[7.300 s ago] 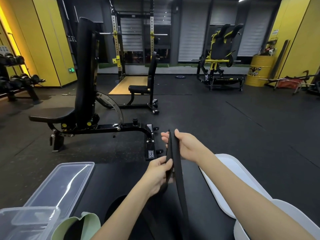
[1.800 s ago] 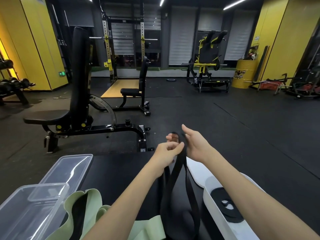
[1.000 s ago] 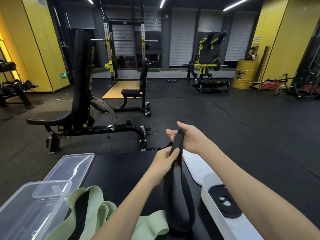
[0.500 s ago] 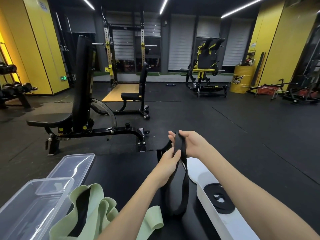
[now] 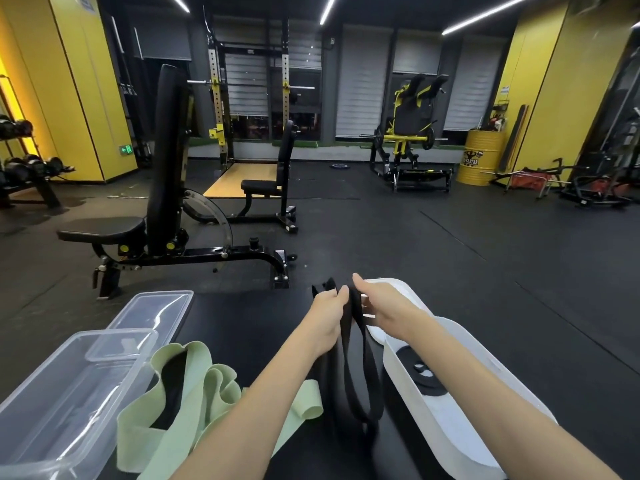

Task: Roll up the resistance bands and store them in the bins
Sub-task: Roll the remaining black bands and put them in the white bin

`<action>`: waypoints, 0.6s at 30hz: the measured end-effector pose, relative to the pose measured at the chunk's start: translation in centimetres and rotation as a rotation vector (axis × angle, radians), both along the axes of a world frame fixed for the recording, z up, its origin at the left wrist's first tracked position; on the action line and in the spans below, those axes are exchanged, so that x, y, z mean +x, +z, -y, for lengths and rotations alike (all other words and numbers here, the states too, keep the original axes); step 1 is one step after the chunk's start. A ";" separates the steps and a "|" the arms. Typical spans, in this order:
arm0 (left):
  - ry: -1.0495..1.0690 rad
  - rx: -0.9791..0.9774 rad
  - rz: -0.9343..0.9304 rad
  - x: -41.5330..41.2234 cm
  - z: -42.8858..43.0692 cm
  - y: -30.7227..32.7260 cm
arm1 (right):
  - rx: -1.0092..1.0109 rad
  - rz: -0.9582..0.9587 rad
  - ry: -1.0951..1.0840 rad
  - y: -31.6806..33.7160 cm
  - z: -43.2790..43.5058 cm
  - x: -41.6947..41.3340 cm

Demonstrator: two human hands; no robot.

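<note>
Black flat rubber resistance band (image 5: 362,382) hangs as a long loop above the dark surface (image 5: 249,327). The left hand (image 5: 327,313) and the right hand (image 5: 384,306) both grip its top with curled fingers. Just beside it, a white oval plastic bin (image 5: 450,431) holds a rolled black band (image 5: 420,379).

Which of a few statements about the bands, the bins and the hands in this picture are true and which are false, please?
1. Both hands hold the black band. True: the left hand and the right hand grip the black band at its top, and its loop hangs below.
2. The green band is rolled up in the clear bin. False: the green band lies loose and unrolled beside the clear bin.
3. The white bin holds a rolled band. True: a rolled band lies inside the white bin.
4. The clear bin is closed. False: its lid lies beyond it.
</note>
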State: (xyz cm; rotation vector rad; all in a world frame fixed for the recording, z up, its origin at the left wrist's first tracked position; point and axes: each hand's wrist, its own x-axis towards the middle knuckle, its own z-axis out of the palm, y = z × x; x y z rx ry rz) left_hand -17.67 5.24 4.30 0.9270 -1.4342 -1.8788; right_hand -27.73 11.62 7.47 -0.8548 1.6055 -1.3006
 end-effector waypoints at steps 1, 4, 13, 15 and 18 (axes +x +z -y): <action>0.020 0.011 0.001 0.0 0.1 -0.2 | 0.003 -0.036 -0.015 -0.7 -0.6 0.2; 0.029 0.054 -0.039 0.2 0.0 0.6 | -0.008 -0.175 -0.044 -4.1 -3.5 1.7; 0.019 0.159 -0.195 2.7 0.2 2.0 | 0.082 0.041 -0.189 -12.8 -8.9 5.7; 0.030 0.170 -0.186 3.4 0.2 2.0 | 0.063 0.161 -0.207 -13.3 -9.7 6.3; 0.044 0.160 -0.129 3.7 0.0 2.1 | 0.025 0.314 -0.164 -13.9 -10.5 6.7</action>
